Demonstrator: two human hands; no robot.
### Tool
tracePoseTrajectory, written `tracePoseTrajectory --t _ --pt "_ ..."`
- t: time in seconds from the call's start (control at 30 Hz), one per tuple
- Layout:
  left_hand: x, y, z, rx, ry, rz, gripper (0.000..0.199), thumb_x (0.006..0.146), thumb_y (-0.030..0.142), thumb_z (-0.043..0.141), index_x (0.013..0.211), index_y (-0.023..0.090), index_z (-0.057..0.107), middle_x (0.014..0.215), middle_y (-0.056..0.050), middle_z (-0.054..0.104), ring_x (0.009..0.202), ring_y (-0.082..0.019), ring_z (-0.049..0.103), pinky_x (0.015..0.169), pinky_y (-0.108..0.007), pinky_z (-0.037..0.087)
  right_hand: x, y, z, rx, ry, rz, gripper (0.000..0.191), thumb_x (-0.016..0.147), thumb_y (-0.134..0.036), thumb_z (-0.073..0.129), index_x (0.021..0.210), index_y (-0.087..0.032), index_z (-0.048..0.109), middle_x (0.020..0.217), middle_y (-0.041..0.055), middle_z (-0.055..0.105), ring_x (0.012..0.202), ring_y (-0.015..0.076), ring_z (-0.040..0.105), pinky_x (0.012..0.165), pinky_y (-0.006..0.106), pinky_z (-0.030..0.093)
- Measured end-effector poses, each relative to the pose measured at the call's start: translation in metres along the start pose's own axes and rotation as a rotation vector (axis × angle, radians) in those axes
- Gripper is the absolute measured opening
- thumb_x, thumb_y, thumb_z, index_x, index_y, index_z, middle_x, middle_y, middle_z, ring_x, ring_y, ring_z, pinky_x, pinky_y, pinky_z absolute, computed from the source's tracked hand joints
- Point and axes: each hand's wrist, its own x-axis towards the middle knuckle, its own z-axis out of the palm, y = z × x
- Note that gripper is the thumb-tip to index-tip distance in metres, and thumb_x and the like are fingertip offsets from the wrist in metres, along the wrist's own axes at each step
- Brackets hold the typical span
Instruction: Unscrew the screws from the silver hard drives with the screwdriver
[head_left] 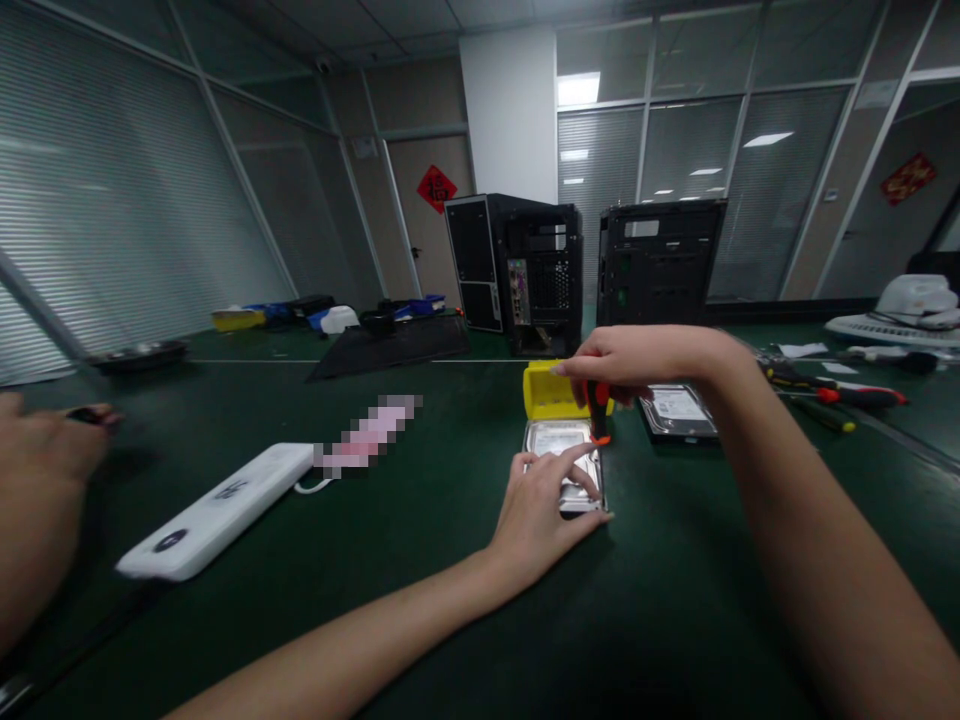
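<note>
A silver hard drive lies on the green table in front of me. Across it rests my left hand, fingers spread over its top face and thumb by its near right corner. My right hand is closed from above around the handle of a red-and-black screwdriver, which points down at the drive's right side. My left index fingertip is close to the screwdriver's lower end; whether they touch, I cannot tell. Just behind the drive sits a yellow box, partly hidden by my right hand.
A second hard drive lies under my right forearm. Several tools are at the right. Two black computer cases stand behind. At left are a white power strip, a blurred-out pink item and another person's hand.
</note>
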Motion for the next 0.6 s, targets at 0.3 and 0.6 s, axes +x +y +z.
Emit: tracePoseTrajectory --t 0.3,0.6 --pt "0.0000 -0.0010 0.0007 0.002 -0.001 0.010 0.063 0.072 0.029 0.071 0.126 0.028 0.038 0.092 0.007 0.065 0.093 -0.018 0.054 0.088 -0.035 0.026 0.0017 -0.0023 -0.0011 0.018 0.027 0.045 0.058 0.078 -0.057 0.039 0.084 -0.007 0.067 0.070 0.0096 0.065 0.047 0.0093 0.051 0.045 0.021 0.040" --pt "-0.0005 -0.0013 0.0013 0.005 0.001 0.018 0.063 0.072 0.029 0.070 0.126 0.028 0.038 0.092 0.007 0.066 0.093 -0.019 0.054 0.088 -0.036 0.025 0.0058 -0.0003 -0.0008 -0.062 0.058 -0.045 0.045 0.082 -0.045 0.039 0.088 -0.011 0.068 0.077 0.0073 0.066 0.055 0.0102 0.056 0.052 0.022 0.045"
